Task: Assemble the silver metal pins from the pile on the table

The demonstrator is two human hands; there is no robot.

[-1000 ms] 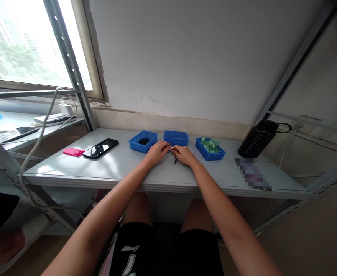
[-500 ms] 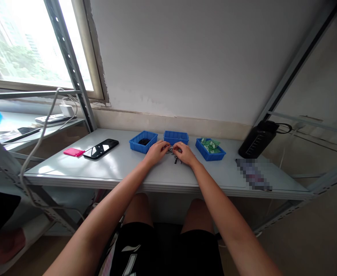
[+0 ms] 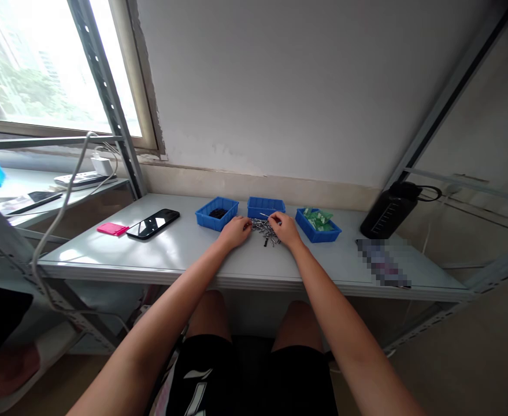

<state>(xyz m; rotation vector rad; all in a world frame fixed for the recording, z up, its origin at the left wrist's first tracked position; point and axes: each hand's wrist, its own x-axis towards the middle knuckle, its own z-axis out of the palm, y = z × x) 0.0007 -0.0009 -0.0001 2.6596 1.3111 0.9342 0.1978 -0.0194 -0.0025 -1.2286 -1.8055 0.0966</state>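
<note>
A pile of small silver screw-like metal pieces (image 3: pixel 261 228) lies on the table between my hands, with a few dark ones at its near edge. My right hand (image 3: pixel 285 229), right of the pile, pinches a thin silver screw-like piece (image 3: pixel 264 215) that points left. At the pile's left side rests my left hand (image 3: pixel 236 231), its fingers curled together; whatever they hold is too small to make out. Just behind the pile stands a blue bin (image 3: pixel 266 203) whose inside is partly hidden.
A left blue bin (image 3: pixel 205 218) holds black parts; a right blue bin (image 3: pixel 326 236) holds green packets. A phone (image 3: pixel 154 224) and a pink item (image 3: pixel 112 229) lie left. A black bottle (image 3: pixel 384 214) and a blurred flat item (image 3: pixel 384 263) are right. Metal shelf posts flank the table.
My hands have moved apart, uncovering more of the pile. The right hand has shifted slightly right, and a thin silver piece now shows in its fingers.
</note>
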